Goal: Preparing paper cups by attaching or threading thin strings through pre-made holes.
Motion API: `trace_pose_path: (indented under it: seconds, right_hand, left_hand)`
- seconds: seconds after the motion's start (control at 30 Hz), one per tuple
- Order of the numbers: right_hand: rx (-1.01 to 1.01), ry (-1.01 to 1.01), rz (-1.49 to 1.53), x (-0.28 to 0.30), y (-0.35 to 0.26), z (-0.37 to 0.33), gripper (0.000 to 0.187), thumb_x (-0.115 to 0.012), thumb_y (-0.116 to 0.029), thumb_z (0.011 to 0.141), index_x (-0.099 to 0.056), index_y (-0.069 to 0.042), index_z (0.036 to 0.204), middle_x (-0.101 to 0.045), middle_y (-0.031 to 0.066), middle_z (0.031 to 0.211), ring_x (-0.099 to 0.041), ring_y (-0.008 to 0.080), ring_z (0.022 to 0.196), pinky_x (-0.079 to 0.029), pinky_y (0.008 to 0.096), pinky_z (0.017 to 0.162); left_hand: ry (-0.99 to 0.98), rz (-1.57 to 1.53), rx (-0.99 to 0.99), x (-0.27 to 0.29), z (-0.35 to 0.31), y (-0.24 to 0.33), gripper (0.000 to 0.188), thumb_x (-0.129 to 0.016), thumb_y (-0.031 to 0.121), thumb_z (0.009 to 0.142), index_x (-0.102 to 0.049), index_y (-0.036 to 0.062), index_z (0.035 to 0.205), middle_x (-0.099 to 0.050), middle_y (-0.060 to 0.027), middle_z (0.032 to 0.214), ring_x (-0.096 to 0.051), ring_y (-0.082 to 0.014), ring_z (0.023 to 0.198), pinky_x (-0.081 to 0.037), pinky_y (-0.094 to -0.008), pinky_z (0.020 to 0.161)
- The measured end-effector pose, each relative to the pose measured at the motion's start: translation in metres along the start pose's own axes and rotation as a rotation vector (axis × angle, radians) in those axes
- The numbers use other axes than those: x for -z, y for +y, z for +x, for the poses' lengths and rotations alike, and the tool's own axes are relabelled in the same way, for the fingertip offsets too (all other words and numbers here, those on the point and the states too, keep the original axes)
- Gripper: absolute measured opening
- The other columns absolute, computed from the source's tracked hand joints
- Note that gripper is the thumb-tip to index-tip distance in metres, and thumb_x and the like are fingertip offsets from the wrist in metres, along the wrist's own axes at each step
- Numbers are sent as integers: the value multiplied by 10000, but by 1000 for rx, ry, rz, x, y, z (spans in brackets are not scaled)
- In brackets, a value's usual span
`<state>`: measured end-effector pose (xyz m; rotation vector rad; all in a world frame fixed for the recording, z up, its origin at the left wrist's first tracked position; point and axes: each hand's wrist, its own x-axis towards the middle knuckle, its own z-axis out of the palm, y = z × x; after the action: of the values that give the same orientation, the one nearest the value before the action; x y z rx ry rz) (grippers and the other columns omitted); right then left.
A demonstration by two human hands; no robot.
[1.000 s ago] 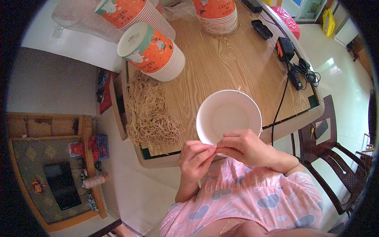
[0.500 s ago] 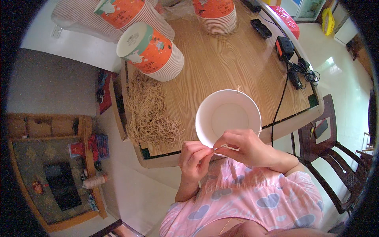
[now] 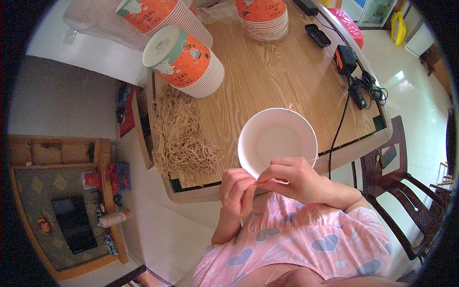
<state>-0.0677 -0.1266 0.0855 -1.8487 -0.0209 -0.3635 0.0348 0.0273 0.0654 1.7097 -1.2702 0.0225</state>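
A white paper bucket [image 3: 248, 136] stands at the near table edge with its open mouth toward me. A short knotted piece of tan string [image 3: 290, 108] sticks out at its far rim, and a thin strand shows by its right side. My left hand [image 3: 237, 191] and my right hand [image 3: 291, 179] meet at the near rim, fingertips pinched together. Between them seems to be a thin string end, mostly hidden by the fingers. A loose heap of tan string [image 3: 179, 136] lies to the left of the bucket.
Nested orange-and-green printed paper buckets [image 3: 184, 60] stand at the far left, with another stack [image 3: 263, 21] at the back. A black power adapter [image 3: 345, 58] and tangled cables [image 3: 368, 91] lie along the right side. A dark wooden chair [image 3: 389, 172] stands to the right.
Both hands stay at the near rim, their fingertips drawn closer together over the pinch. The bucket sits almost unchanged in view.
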Motion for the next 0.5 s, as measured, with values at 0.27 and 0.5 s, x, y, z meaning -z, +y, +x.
trace_pose_path:
  seconds: [0.27, 0.5]
  right_hand:
    - [-22, -20, -273, -6, 13, -1, 87, -617, -84, 741, -554, -55, 794, -542, 80, 704, -563, 259, 655, -445, 357, 551]
    - [-70, -115, -394, -6, 16, -2, 97, -578, -130, 765, -531, -48, 788, -540, 97, 710, -559, 280, 666, -452, 383, 570]
  left_hand:
    - [-1, 25, 15, -1, -5, -13, 97, -620, 22, 716, -546, 40, 777, -550, -74, 769, -538, -244, 727, -433, -343, 660]
    - [23, 102, 246, 10, -18, -18, 108, -651, 57, 700, -555, 33, 742, -557, -73, 753, -543, -222, 709, -441, -322, 644]
